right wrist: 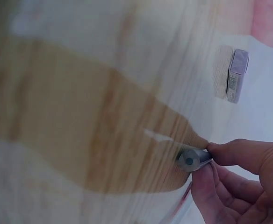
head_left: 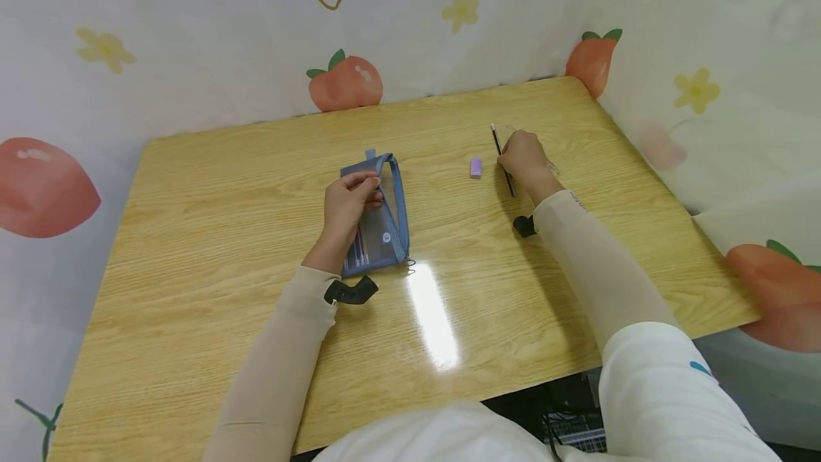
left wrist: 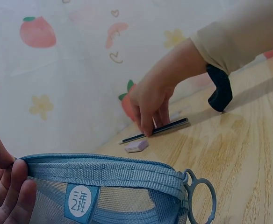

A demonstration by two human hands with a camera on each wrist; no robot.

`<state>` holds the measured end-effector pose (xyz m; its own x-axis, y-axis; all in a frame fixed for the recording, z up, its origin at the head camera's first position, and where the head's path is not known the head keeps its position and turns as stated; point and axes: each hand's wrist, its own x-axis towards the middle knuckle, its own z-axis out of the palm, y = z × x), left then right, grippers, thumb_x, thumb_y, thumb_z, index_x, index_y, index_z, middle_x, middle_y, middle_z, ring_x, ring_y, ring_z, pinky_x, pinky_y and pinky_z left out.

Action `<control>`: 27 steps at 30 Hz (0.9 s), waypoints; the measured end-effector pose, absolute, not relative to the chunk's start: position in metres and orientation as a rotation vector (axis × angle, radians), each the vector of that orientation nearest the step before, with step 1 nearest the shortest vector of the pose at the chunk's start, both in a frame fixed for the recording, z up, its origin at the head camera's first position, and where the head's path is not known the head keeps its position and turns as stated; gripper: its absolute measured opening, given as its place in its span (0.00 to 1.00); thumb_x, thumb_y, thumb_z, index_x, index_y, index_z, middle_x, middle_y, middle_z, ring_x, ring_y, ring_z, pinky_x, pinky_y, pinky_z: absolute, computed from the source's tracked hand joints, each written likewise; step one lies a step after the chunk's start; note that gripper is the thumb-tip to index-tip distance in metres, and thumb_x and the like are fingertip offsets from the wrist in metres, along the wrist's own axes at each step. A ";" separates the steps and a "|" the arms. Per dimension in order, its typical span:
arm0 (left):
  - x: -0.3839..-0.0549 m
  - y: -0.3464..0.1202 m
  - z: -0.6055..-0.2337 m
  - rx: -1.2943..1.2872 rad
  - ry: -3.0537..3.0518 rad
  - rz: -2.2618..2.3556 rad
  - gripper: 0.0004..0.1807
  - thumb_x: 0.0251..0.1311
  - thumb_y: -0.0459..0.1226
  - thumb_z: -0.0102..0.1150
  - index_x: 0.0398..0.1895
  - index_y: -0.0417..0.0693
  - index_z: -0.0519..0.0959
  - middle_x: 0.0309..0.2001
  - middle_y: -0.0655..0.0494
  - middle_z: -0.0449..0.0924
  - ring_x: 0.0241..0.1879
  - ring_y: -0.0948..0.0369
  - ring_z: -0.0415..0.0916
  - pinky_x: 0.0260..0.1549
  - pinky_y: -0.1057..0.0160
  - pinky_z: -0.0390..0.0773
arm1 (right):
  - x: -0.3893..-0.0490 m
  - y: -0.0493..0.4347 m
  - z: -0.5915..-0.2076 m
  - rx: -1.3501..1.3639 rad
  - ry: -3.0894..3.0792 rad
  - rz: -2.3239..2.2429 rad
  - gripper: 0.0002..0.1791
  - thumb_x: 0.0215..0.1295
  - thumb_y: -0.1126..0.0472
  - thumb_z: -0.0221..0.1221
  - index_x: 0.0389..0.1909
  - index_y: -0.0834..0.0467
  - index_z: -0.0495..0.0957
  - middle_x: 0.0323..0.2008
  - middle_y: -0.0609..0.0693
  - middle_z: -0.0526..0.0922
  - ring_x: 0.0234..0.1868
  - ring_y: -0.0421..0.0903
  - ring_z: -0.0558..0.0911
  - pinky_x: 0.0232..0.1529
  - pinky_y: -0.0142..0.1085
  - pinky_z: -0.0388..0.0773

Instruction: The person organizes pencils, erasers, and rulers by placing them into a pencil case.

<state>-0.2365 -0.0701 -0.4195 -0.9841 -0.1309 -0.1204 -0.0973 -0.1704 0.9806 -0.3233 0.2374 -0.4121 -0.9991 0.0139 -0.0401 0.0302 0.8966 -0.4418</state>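
My left hand (head_left: 349, 202) pinches the edge of a blue mesh pencil case (head_left: 375, 244) near its opening. The zip side gapes, and in the left wrist view a round label and a blue ring (left wrist: 203, 200) show on the case (left wrist: 113, 172). Over to the right, my right hand (head_left: 527, 159) pinches a dark pencil (head_left: 497, 141) between thumb and fingers, close over the table. The pencil's round end (right wrist: 190, 160) faces the right wrist camera. A small purple eraser (head_left: 475, 167) lies just left of the pencil.
A clear flat item (head_left: 553, 167) lies beside the right hand, mostly hidden by it. The wooden table (head_left: 224, 234) meets patterned cloth walls at the back and right. Light glares off the tabletop right of the case.
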 end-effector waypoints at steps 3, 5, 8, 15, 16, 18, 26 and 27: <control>-0.236 -0.071 -0.419 0.269 -2.012 -2.368 0.10 0.53 0.31 0.61 0.38 0.36 0.80 0.30 0.41 0.80 0.20 0.61 0.78 0.24 0.64 0.81 | -0.323 0.236 -0.412 0.041 3.029 -0.720 0.12 0.58 0.65 0.56 0.19 0.66 0.80 0.13 0.52 0.75 0.12 0.43 0.71 0.15 0.33 0.71; -0.236 -0.071 -0.419 0.265 -2.012 -2.369 0.10 0.53 0.31 0.61 0.38 0.36 0.80 0.29 0.43 0.80 0.21 0.61 0.78 0.24 0.64 0.81 | -0.323 0.235 -0.411 0.044 3.025 -0.738 0.12 0.58 0.64 0.56 0.21 0.67 0.81 0.16 0.54 0.78 0.14 0.44 0.72 0.17 0.34 0.72; -0.236 -0.072 -0.420 0.264 -2.005 -2.373 0.09 0.53 0.31 0.61 0.38 0.37 0.80 0.28 0.45 0.80 0.20 0.61 0.77 0.24 0.64 0.81 | -0.322 0.234 -0.411 0.061 2.998 -0.780 0.10 0.59 0.64 0.57 0.27 0.67 0.81 0.25 0.58 0.81 0.18 0.45 0.75 0.21 0.35 0.76; -0.237 -0.073 -0.421 0.271 -1.999 -2.375 0.09 0.52 0.30 0.60 0.38 0.36 0.80 0.27 0.46 0.80 0.20 0.61 0.77 0.23 0.65 0.81 | -0.321 0.233 -0.410 0.136 2.849 -0.983 0.11 0.59 0.63 0.57 0.37 0.67 0.79 0.38 0.60 0.78 0.26 0.47 0.80 0.29 0.36 0.81; -0.238 -0.073 -0.421 0.272 -2.000 -2.373 0.09 0.52 0.30 0.60 0.38 0.36 0.80 0.27 0.46 0.80 0.20 0.61 0.77 0.23 0.65 0.81 | -0.321 0.233 -0.410 0.147 2.823 -1.024 0.11 0.59 0.63 0.57 0.38 0.67 0.79 0.38 0.60 0.78 0.27 0.47 0.80 0.29 0.36 0.81; -0.238 -0.073 -0.421 0.276 -1.999 -2.372 0.09 0.52 0.30 0.60 0.38 0.37 0.80 0.28 0.45 0.80 0.20 0.61 0.77 0.23 0.64 0.81 | -0.322 0.233 -0.411 0.175 2.778 -1.097 0.12 0.59 0.62 0.58 0.39 0.67 0.78 0.39 0.60 0.77 0.28 0.47 0.80 0.29 0.35 0.81; -0.237 -0.072 -0.420 0.279 -2.021 -2.363 0.10 0.53 0.32 0.61 0.38 0.37 0.80 0.27 0.46 0.80 0.20 0.61 0.78 0.23 0.65 0.81 | -0.320 0.238 -0.415 0.298 2.594 -1.352 0.17 0.59 0.60 0.57 0.46 0.66 0.75 0.40 0.59 0.75 0.29 0.45 0.80 0.33 0.36 0.81; -0.237 -0.072 -0.420 0.279 -2.026 -2.360 0.10 0.53 0.32 0.61 0.38 0.37 0.80 0.27 0.46 0.80 0.20 0.61 0.78 0.23 0.65 0.81 | -0.318 0.238 -0.415 0.318 2.560 -1.396 0.17 0.59 0.60 0.57 0.47 0.66 0.74 0.40 0.59 0.75 0.29 0.44 0.80 0.34 0.36 0.81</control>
<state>-0.2374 -0.0722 -0.4199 -0.9838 -0.1300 -0.1233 -0.1022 -0.1580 0.9821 -0.3181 0.2382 -0.4151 -0.9551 0.0884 -0.2827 0.2855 0.5288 -0.7993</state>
